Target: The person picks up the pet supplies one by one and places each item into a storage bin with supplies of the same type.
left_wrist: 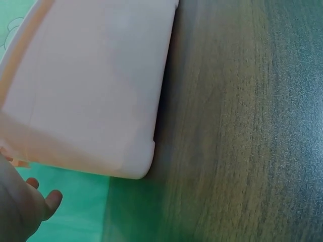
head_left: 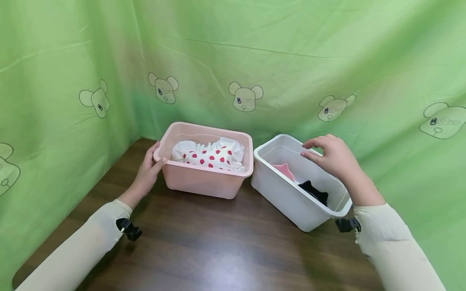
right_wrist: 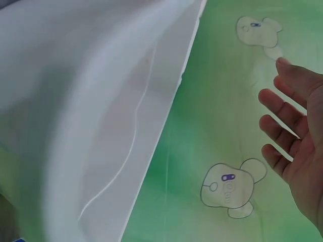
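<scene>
A pink plastic bin (head_left: 204,182) stands on the table, a folded white cloth with red spots (head_left: 209,155) inside it. My left hand (head_left: 147,167) holds the bin's left end at the rim, thumb at the front corner; in the left wrist view its fingertips (left_wrist: 53,201) show beside the bin's outer wall. To the right, a white plastic bin (head_left: 287,202) sits at an angle. Inside it lie a pink item with pointed edges (head_left: 284,170) and a black item with pointed edges (head_left: 314,192), both partly hidden. My right hand (head_left: 333,157) hovers over its far rim, fingers loosely bent, holding nothing.
A green curtain (head_left: 284,60) printed with mouse heads hangs behind and beside the brown wooden table (head_left: 218,242). The two bins stand close together near the curtain. Small black devices (head_left: 129,229) are strapped at both wrists.
</scene>
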`<state>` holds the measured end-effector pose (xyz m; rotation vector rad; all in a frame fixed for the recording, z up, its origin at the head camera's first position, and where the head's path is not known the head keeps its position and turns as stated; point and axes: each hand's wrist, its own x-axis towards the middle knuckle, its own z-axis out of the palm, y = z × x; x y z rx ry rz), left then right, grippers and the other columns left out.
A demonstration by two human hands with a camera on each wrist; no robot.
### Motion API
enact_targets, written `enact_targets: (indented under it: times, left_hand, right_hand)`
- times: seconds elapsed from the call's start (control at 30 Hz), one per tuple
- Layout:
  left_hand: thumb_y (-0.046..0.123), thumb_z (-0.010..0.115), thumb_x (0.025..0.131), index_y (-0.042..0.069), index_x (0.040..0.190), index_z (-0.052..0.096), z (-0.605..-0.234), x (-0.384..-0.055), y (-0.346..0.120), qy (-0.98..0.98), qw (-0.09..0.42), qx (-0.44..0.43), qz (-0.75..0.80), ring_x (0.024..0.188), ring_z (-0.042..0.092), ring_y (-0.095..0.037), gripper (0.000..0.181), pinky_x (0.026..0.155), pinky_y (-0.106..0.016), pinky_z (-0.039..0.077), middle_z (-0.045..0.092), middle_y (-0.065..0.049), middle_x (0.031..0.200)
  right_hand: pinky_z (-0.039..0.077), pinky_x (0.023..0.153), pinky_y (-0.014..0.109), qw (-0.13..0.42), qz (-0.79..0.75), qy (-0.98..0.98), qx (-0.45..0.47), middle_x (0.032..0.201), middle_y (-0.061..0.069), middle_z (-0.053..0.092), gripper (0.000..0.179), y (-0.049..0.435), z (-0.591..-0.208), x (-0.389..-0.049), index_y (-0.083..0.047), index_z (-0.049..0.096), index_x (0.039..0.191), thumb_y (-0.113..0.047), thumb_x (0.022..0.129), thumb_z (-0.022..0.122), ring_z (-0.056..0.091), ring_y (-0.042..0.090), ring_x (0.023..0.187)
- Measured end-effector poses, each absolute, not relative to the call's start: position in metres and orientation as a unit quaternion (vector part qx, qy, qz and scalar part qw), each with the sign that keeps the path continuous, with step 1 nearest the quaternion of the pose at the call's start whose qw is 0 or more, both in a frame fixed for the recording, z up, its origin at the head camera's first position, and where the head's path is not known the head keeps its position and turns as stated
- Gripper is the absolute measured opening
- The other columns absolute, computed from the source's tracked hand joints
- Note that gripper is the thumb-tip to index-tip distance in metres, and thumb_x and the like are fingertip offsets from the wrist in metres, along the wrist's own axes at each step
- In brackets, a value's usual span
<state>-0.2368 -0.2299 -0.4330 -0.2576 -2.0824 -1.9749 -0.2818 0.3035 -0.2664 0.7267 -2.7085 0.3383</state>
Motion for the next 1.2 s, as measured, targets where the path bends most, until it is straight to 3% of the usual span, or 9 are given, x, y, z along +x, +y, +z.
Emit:
enact_targets:
  times: [0.53, 0.83, 1.07, 1.2]
  left_hand:
    - [0.012, 0.050, 0.107, 0.008, 0.164, 0.014, -0.432, -0.235, -0.229, -0.732, 0.124, -0.091, -0.664, 0.154, 0.023, -0.031, 0.067, 0.117, -0.019, 0.028, 0.019, -0.014, 0.170]
    - [0.013, 0.051, 0.107, 0.010, 0.164, 0.016, -0.433, -0.232, -0.232, -0.741, 0.131, -0.083, -0.654, 0.153, 0.024, -0.029, 0.067, 0.109, -0.010, 0.029, 0.020, -0.012, 0.170]
    - [0.014, 0.051, 0.107, 0.010, 0.164, 0.015, -0.434, -0.234, -0.231, -0.746, 0.133, -0.089, -0.646, 0.153, 0.024, -0.028, 0.068, 0.110, -0.011, 0.029, 0.020, -0.012, 0.170]
    - [0.013, 0.051, 0.107, 0.009, 0.164, 0.015, -0.434, -0.234, -0.232, -0.744, 0.135, -0.091, -0.648, 0.153, 0.024, -0.029, 0.068, 0.105, -0.006, 0.030, 0.020, -0.012, 0.169]
  right_hand:
    - [0.043, 0.092, 0.055, 0.202, 0.152, -0.931, 0.263, 0.107, 0.011, 0.075, 0.019, 0.310, -0.292, -0.233, -0.012, 0.077, 0.108, -0.023, 0.092, 0.078, 0.059, 0.034, 0.108]
    - [0.044, 0.090, 0.051, 0.229, 0.153, -0.916, 0.290, 0.100, 0.006, 0.076, 0.019, 0.315, -0.317, -0.218, -0.015, 0.077, 0.104, -0.014, 0.086, 0.082, 0.063, 0.030, 0.102]
    - [0.044, 0.081, 0.035, 0.266, 0.161, -0.903, 0.297, 0.098, 0.003, 0.076, 0.024, 0.315, -0.331, -0.208, -0.014, 0.078, 0.101, -0.008, 0.079, 0.086, 0.063, 0.023, 0.095]
    - [0.040, 0.082, 0.033, 0.281, 0.174, -0.888, 0.320, 0.095, 0.002, 0.076, 0.027, 0.312, -0.337, -0.203, -0.013, 0.079, 0.099, -0.004, 0.075, 0.087, 0.061, 0.021, 0.092]
